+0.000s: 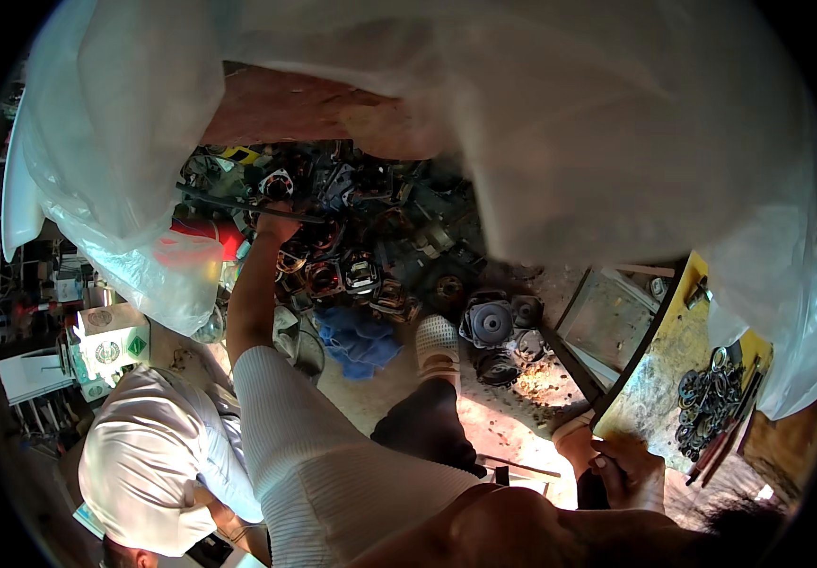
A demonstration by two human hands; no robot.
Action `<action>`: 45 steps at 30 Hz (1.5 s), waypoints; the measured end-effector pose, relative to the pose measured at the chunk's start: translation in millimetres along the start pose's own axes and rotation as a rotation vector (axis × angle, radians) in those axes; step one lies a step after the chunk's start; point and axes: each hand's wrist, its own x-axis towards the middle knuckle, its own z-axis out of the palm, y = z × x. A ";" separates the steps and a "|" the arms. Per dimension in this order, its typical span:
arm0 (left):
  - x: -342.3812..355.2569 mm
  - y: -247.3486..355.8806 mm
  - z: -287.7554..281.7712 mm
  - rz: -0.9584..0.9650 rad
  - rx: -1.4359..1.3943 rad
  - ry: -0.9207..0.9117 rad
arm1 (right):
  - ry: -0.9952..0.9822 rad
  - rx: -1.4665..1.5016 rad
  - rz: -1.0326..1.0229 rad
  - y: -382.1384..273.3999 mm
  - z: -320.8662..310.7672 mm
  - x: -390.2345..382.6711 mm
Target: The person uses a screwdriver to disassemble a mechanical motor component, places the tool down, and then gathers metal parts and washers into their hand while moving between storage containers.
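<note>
- Fingers of the left hand (276, 225) curl onto a dark rod (238, 204) atop the pile of engine parts (370, 265).
- Right hand (628, 470) fingers clamp the yellow desk (666, 364) edge for support.
- Judgement: grip firmly and lift slowly, clear of the overhanging plastic sheet (569, 123).
- Another person in white (148, 464) crouches nearby.

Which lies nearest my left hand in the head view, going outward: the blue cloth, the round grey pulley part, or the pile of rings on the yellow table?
From the left hand:
1. Blue cloth, below it on the floor.
2. Round grey pulley part, further right.
3. Pile of rings, far right on the yellow table.
</note>
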 end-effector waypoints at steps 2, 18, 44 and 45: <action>-9.6 6.7 -13.2 0.063 0.102 -0.026 | -0.008 0.019 0.008 -1.3 -1.1 -0.4; -22.2 67.3 18.5 -0.198 -0.614 0.262 | -0.043 0.016 0.031 -8.1 -2.4 0.4; 63.6 39.4 -22.3 0.298 -0.069 -0.005 | 0.126 -0.167 -0.129 -18.6 6.5 -5.7; 33.9 23.9 -28.2 0.269 -0.110 -0.015 | 0.093 -0.157 -0.133 -14.1 4.8 -1.7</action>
